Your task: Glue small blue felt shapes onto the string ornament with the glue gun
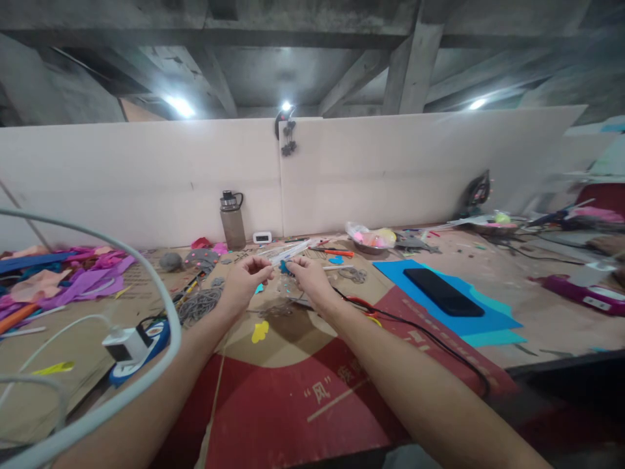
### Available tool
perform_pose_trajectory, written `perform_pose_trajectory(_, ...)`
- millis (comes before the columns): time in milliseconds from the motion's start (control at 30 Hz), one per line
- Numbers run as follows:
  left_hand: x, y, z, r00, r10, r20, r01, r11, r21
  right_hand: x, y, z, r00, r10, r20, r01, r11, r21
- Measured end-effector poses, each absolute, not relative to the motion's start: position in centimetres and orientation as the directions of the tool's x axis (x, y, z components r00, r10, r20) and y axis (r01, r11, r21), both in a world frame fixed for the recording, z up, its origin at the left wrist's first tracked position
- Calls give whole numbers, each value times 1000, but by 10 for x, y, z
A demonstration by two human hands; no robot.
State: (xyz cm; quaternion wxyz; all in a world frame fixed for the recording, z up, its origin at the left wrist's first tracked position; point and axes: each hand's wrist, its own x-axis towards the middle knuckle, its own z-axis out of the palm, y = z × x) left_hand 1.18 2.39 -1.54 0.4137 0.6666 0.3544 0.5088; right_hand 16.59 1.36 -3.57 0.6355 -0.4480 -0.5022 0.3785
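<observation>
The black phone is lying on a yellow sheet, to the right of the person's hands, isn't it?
Not yellow: the head view shows the black phone lying on a blue sheet, to the right of the left hand and right hand.

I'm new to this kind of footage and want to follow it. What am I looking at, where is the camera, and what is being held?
There is no machine here: these are a person's two bare hands. The single picture comes from a camera worn on that person's head, looking forward and down, so the forearms reach in from the bottom.

The right hand pinches a small dark blue piece. The left hand is close beside it, fingertips together; whether it grips anything is too small to tell.

Below them lies a yellow cutout on cardboard. Grey yarn is by the left forearm, a black phone lies on a blue sheet to the right, and a bottle stands at the back.
</observation>
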Motion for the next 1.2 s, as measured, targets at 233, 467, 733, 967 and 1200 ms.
perform_pose_trajectory(233,10,28,-15,227,885,407,142,-443,885,166,10,-34,180,893,413,132,394,-910)
perform_pose_trajectory(467,10,39,-24,276,914,299,136,-345,929,166,3,-35,106,805,584,367,514,-775)
perform_pose_trajectory(733,1,41,-17,292,918,270,283,-352,892,166,-7,-31,26,708,705,602,552,-576)
perform_pose_trajectory(967,0,43,-18,282,923,261,322,-347,880,167,-6,-32,23,682,731,652,544,-529)
perform_pose_trajectory(1200,5,34,-11,242,938,249,182,-296,938,167,4,-35,133,822,554,383,473,-794)
